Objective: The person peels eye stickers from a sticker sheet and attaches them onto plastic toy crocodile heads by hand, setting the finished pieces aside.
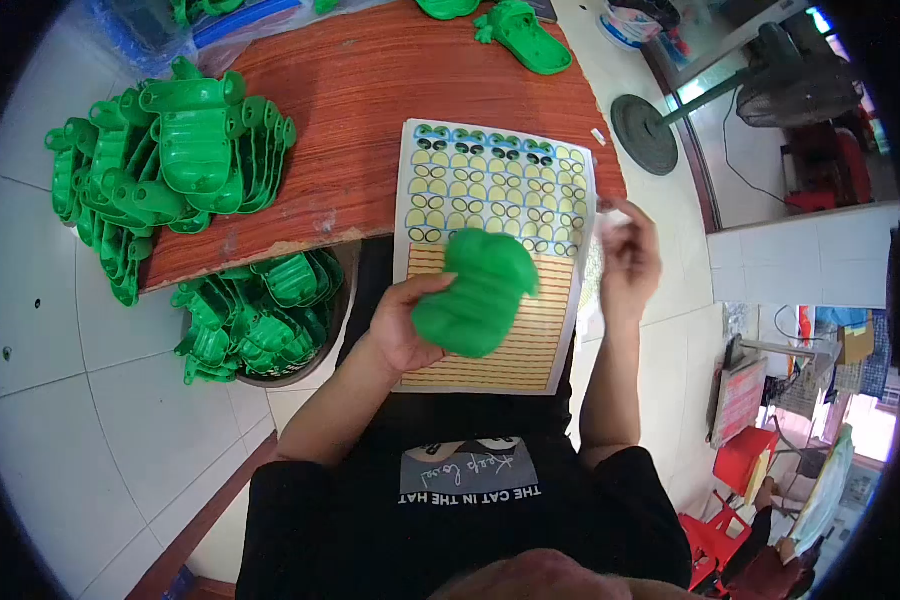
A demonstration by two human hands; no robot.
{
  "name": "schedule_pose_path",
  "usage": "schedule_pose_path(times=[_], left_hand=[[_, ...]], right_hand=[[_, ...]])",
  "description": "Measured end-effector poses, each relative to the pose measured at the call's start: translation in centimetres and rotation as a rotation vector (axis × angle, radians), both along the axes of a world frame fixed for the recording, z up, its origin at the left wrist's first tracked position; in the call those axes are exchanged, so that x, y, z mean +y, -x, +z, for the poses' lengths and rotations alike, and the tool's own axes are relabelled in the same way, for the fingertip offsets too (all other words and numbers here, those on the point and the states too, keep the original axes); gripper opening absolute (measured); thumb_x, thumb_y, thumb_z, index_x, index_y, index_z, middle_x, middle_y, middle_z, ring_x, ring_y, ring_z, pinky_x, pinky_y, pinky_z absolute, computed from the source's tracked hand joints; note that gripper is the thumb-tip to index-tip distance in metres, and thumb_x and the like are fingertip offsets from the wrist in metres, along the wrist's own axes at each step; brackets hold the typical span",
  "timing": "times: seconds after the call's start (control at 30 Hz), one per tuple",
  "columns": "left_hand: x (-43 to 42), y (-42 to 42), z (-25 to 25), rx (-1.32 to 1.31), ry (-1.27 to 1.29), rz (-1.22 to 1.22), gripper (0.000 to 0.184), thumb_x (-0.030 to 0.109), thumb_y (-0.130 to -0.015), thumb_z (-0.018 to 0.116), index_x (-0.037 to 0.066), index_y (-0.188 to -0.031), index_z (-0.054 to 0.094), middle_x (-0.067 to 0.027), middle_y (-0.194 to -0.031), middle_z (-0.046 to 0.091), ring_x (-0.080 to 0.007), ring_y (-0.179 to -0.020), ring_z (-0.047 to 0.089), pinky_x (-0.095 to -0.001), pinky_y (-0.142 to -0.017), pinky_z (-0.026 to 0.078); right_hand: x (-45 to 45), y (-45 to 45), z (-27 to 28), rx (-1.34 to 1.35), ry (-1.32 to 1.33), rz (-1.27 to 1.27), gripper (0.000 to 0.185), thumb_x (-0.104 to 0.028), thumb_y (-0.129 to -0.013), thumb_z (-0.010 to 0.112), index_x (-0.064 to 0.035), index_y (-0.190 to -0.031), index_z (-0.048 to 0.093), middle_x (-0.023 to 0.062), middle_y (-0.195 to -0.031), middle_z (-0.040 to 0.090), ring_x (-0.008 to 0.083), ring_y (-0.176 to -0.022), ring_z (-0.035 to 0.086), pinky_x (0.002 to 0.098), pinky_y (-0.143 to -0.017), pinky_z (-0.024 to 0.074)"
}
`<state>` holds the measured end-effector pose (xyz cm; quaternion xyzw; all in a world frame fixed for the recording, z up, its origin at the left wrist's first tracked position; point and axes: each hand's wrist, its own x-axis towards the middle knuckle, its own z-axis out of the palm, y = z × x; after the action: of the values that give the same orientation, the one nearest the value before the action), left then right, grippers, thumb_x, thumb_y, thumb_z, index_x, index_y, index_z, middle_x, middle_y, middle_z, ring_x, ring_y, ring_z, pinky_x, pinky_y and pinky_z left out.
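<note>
My left hand holds a green plastic piece, slightly blurred, over a sticker sheet. The sheet has rows of eye-like and oval stickers at its top and striped strips below; it lies partly on the table and partly over my lap. To the right of the sheet's edge, my right hand is raised with its fingers bent and blurred; whether it pinches anything is too unclear to tell.
Stacked green pieces cover the left of the reddish wooden table. More fill a round container below. A green frog-like piece lies at the far edge. A fan stands right; a person is lower right.
</note>
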<state>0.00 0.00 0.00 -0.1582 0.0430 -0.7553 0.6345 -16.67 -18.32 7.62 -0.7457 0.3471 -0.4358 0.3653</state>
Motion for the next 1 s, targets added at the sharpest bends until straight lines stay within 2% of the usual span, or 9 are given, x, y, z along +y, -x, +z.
schedule_pose_path(times=[0.13, 0.23, 0.4, 0.5, 0.63, 0.67, 0.77, 0.87, 1.0], left_hand=[[0.8, 0.1, 3.2, -0.329, -0.24, 0.172, 0.056, 0.031, -0.091, 0.045, -0.001, -0.136, 0.036, -0.0228, -0.132, 0.047, -0.0341, -0.123, 0.047, -0.0487, -0.103, 0.036], [1.8, 0.6, 4.4, -0.43, -0.305, 0.253, 0.055, 0.029, -0.091, 0.043, 0.006, -0.14, 0.031, -0.0186, -0.141, 0.037, -0.042, -0.13, 0.035, -0.06, -0.103, 0.031], [2.5, 0.6, 6.0, -0.431, -0.281, 0.327, 0.062, 0.021, -0.084, 0.046, 0.019, -0.143, 0.028, -0.0105, -0.149, 0.024, -0.0521, -0.132, 0.023, -0.0674, -0.101, 0.028], [1.0, 0.4, 8.8, -0.76, -0.28, 0.517, 0.067, 0.019, -0.08, 0.046, 0.02, -0.144, 0.026, -0.0107, -0.15, 0.023, -0.0507, -0.133, 0.023, -0.0671, -0.101, 0.029], [-2.1, -1.1, 10.3, -0.618, -0.274, 0.518, 0.065, 0.028, -0.086, 0.045, 0.003, -0.143, 0.026, -0.0143, -0.151, 0.02, -0.0464, -0.134, 0.025, -0.0641, -0.103, 0.028], [-3.0, -2.3, 10.6, -0.503, -0.214, 0.51, 0.058, 0.021, -0.086, 0.047, -0.001, -0.137, 0.031, -0.0156, -0.146, 0.03, -0.0412, -0.134, 0.028, -0.0569, -0.104, 0.032], [-5.0, -4.9, 9.0, -0.671, -0.303, 0.469, 0.051, 0.023, -0.088, 0.048, 0.004, -0.134, 0.037, -0.016, -0.143, 0.035, -0.0372, -0.131, 0.034, -0.0529, -0.105, 0.031], [-7.6, -4.9, 9.4, -0.763, -0.252, 0.429, 0.039, 0.02, -0.086, 0.055, 0.008, -0.123, 0.047, -0.0146, -0.138, 0.041, -0.0334, -0.126, 0.04, -0.0481, -0.104, 0.034], [-10.9, -4.7, 10.6, -2.288, 0.018, 0.743, 0.034, 0.017, -0.07, 0.072, 0.009, -0.096, 0.052, -0.0097, -0.131, 0.047, -0.0361, -0.118, 0.043, -0.0478, -0.097, 0.035]], right_hand=[[0.6, 6.0, -3.8, 0.249, -0.266, -0.258, 0.03, -0.015, -0.085, 0.069, -0.0006, -0.11, 0.059, -0.0063, -0.064, 0.038, 0.0039, -0.059, 0.034, 0.0183, -0.053, 0.0284], [3.3, 7.4, -5.4, 0.346, -0.376, -0.084, 0.029, -0.018, -0.083, 0.072, -0.0003, -0.103, 0.06, -0.0059, -0.065, 0.037, 0.0042, -0.058, 0.031, 0.0196, -0.052, 0.0283], [4.2, 5.4, -5.4, 0.077, -0.437, -0.06, 0.018, -0.012, -0.084, 0.069, -0.0016, -0.094, 0.058, -0.0053, -0.067, 0.044, 0.0031, -0.061, 0.036, 0.0184, -0.053, 0.0313], [3.0, 4.9, -4.8, 0.063, -0.516, -0.057, 0.016, -0.013, -0.085, 0.068, -0.002, -0.089, 0.058, -0.0059, -0.068, 0.046, 0.0017, -0.061, 0.037, 0.0182, -0.053, 0.0298], [0.6, 5.0, -3.6, 0.3, -0.461, 0.0, 0.026, -0.017, -0.08, 0.074, -0.001, -0.091, 0.058, 0.0014, -0.068, 0.054, 0.0089, -0.059, 0.047, 0.0234, -0.054, 0.0395], [0.2, 4.6, -2.7, 0.498, -0.21, -0.068, 0.035, -0.024, -0.075, 0.078, -0.0004, -0.091, 0.058, 0.0055, -0.067, 0.055, 0.0154, -0.055, 0.049, 0.0275, -0.055, 0.0434], [-2.2, 4.0, -0.1, 0.413, -0.04, -0.089, 0.046, -0.027, -0.071, 0.08, -0.0004, -0.101, 0.057, 0.0097, -0.082, 0.057, 0.0202, -0.074, 0.054, 0.0323, -0.069, 0.0459], [-5.6, 1.7, 1.9, 0.231, -0.015, -0.02, 0.021, -0.012, -0.082, 0.067, -0.003, -0.099, 0.059, 0.0085, -0.089, 0.06, 0.0221, -0.081, 0.051, 0.0352, -0.077, 0.0401], [-9.3, -3.9, 1.2, 0.297, 0.325, 0.147, 0.006, -0.007, -0.081, 0.066, -0.0067, -0.086, 0.063, 0.0045, -0.083, 0.062, 0.0232, -0.077, 0.053, 0.0359, -0.069, 0.0407]])
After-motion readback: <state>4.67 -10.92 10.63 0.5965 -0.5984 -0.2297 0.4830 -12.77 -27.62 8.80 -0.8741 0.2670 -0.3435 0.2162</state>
